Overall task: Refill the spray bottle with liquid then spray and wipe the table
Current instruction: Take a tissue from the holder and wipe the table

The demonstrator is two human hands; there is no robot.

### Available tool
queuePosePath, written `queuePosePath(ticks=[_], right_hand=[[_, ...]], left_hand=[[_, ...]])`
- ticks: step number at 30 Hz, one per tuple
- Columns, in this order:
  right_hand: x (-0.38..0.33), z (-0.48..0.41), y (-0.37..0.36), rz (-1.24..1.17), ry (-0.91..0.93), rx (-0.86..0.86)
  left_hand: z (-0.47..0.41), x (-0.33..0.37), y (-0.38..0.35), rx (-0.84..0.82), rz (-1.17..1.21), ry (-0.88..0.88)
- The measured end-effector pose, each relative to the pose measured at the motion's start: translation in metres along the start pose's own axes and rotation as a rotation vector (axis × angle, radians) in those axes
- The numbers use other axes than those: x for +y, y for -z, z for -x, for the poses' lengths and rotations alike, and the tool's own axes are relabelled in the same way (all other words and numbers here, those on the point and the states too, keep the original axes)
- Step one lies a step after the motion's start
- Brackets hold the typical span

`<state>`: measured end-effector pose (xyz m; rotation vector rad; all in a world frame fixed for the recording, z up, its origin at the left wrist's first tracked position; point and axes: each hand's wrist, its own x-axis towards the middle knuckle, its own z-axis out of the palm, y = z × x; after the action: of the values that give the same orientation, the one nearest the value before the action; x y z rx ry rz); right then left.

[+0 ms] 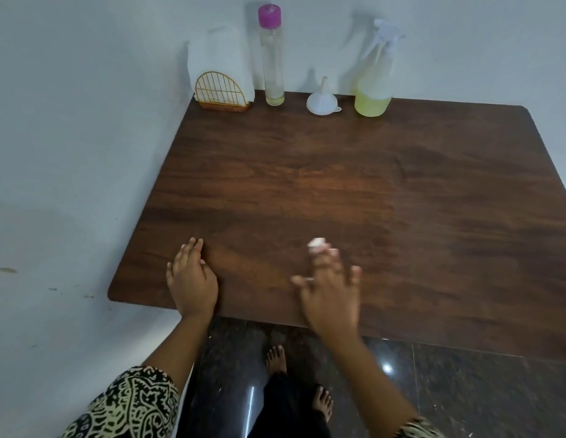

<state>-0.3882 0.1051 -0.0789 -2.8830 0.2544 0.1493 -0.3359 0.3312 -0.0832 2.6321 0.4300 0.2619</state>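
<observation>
Wooden table: white tissue wad is pressed under spread right hand, not gripped. Judged soft, light; best pinned flat. Left hand laid flat, empty.

A home: bare feet on polished floor, wooden table against wall.

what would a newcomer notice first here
The two hands at the near edge of the brown table: the left hand lies flat, and the right hand, blurred, presses on a white tissue. Along the far edge stand a spray bottle with yellow liquid, a funnel and a tall pink-capped bottle.
</observation>
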Motion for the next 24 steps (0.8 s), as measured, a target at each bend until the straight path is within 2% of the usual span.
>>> queuePosePath(ticks=[3,5,7,11,14,16,19,21,23,24], right_hand=[[0.062,-0.006,0.016,-0.014,-0.321,0.042],[0.051,-0.007,0.016,-0.027,-0.382,0.045],[0.002,-0.005,0.006,-0.025,-0.248,0.018],[-0.11,0.022,-0.027,-0.016,0.259,-0.052],[-0.107,0.03,-0.025,0.001,0.353,-0.125],[-0.06,0.029,-0.018,0.009,0.266,-0.091],[0.054,0.032,0.001,0.08,-0.109,-0.008],[0.124,0.036,0.022,0.07,-0.361,0.055],[0.159,0.035,0.035,0.027,-0.538,0.054],[0.159,0.033,0.034,0.019,-0.554,0.064]], left_hand=[[0.0,-0.001,-0.001,0.011,-0.006,-0.002],[0.001,-0.001,-0.001,0.021,0.013,0.005],[0.001,-0.002,-0.001,0.037,0.064,0.015],[-0.001,-0.002,0.003,0.079,0.226,0.086],[0.0,-0.003,0.004,0.074,0.272,0.107],[0.0,-0.005,0.003,0.042,0.179,0.039],[0.002,0.001,-0.001,-0.035,-0.01,-0.013],[0.016,0.018,-0.006,-0.086,-0.054,-0.054],[0.043,0.047,-0.017,-0.159,-0.046,-0.183],[0.06,0.062,-0.024,-0.202,-0.05,-0.262]])
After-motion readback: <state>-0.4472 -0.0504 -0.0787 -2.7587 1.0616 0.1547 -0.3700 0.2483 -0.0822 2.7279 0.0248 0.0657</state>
